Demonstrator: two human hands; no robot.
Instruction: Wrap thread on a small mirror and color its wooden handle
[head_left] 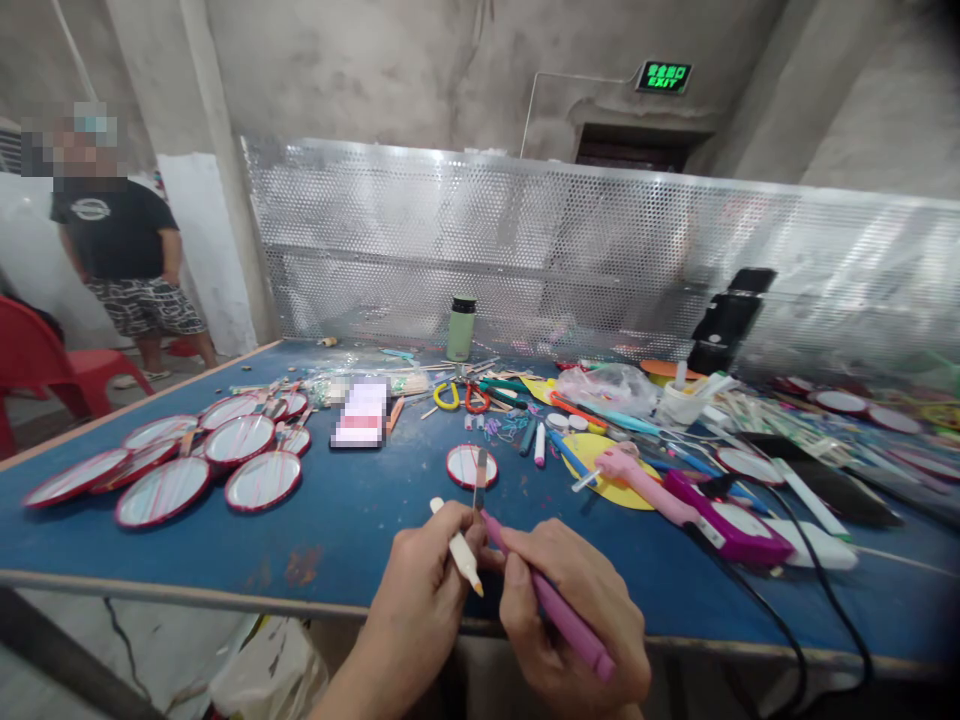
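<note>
My left hand [424, 585] is closed around a white marker [466, 562], whose orange-tinted tip points down toward me. The same fingers pinch a thin flat stick [481, 470] that stands upright, brownish near its middle. A purple-pink marker [566, 620] is gripped in my right hand [581, 590] like a pen, its front end close to the foot of the stick. Whether that end touches the stick I cannot tell. Just behind the stick, a small round disc with a red rim [461, 465] lies on the blue table [360, 545].
Several red-rimmed discs [262, 482] overlap at the left, near a phone [360, 415]. A green bottle [461, 330] stands at the back. Right of centre are a pink hot glue gun [637, 480], black cables and scattered craft pieces. A person [120, 240] stands far left.
</note>
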